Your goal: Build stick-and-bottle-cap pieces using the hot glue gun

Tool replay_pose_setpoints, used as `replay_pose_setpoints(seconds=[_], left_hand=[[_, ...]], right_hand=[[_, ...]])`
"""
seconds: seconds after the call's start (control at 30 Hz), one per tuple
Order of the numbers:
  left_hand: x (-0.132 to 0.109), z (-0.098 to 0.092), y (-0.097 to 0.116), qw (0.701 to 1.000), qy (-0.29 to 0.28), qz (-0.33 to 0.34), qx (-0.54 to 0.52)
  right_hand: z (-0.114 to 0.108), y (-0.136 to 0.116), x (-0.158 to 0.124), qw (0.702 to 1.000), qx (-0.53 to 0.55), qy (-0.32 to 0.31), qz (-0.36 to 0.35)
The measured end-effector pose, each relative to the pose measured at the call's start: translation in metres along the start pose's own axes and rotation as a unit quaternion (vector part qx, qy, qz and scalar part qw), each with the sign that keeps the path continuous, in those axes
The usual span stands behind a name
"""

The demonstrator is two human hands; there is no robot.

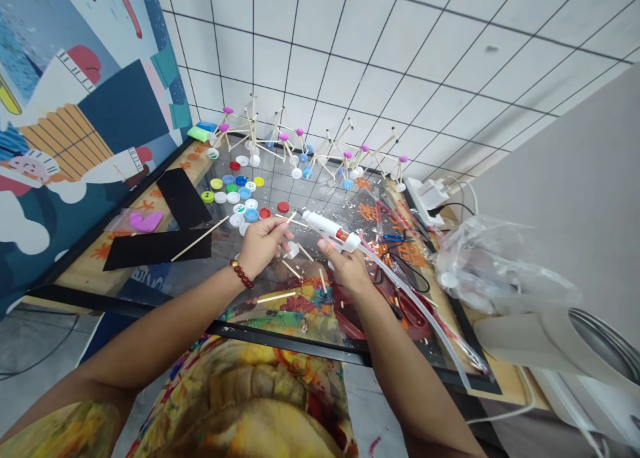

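My right hand [347, 265] is closed around the grip of a white hot glue gun [323, 225], with a long clear glue stick [405, 281] trailing from its back end. The gun's nozzle points left, close to the fingers of my left hand [264, 243]. That hand pinches a thin wooden stick [291, 219] near the nozzle. A second thin stick [297, 223] shows just behind these fingers; I cannot tell if it is held too. Below the hands, short cut sticks [277, 298] and a white bottle cap [292, 250] lie on the glossy dark tabletop.
Colourful bottle caps [241, 181] are grouped beyond my left hand. Stick structures with pink blobs [284, 137] stand along the back wall. Black strips [184, 197] and pink clay [145, 221] lie left. A power strip [423, 201], cables, a plastic bag [500, 265] and a roll [560, 338] are right.
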State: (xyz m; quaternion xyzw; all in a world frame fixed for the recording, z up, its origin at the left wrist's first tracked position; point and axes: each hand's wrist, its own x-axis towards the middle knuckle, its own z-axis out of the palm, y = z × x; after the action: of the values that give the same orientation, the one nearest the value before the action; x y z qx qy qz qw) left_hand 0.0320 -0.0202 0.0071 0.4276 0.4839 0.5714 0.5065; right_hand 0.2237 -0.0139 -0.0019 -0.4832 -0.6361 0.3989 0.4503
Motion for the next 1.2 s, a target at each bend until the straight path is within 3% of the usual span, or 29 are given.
replay_pose_setpoints(seconds=[0.27,0.57,0.8,1.2], left_hand=[[-0.0007,-0.0001,-0.0011,1.0,-0.006,0.004,0.01],[0.0014,0.0006,0.0049,0.995,-0.028,-0.012,-0.095],[0.0005,-0.0005,0.0051,0.996,-0.047,0.0,-0.078],[0.0028,-0.0007,-0.0005,0.997,-0.04,0.004,-0.07]], right_hand=[[0.0013,-0.0036,-0.0004,1.0,-0.006,0.018,0.012],[-0.0004,0.0002,-0.0011,0.999,0.011,0.026,0.027],[0.0017,-0.0089,-0.0058,0.999,0.021,0.006,0.047],[-0.0022,-0.0012,-0.0047,1.0,-0.017,0.007,-0.02]])
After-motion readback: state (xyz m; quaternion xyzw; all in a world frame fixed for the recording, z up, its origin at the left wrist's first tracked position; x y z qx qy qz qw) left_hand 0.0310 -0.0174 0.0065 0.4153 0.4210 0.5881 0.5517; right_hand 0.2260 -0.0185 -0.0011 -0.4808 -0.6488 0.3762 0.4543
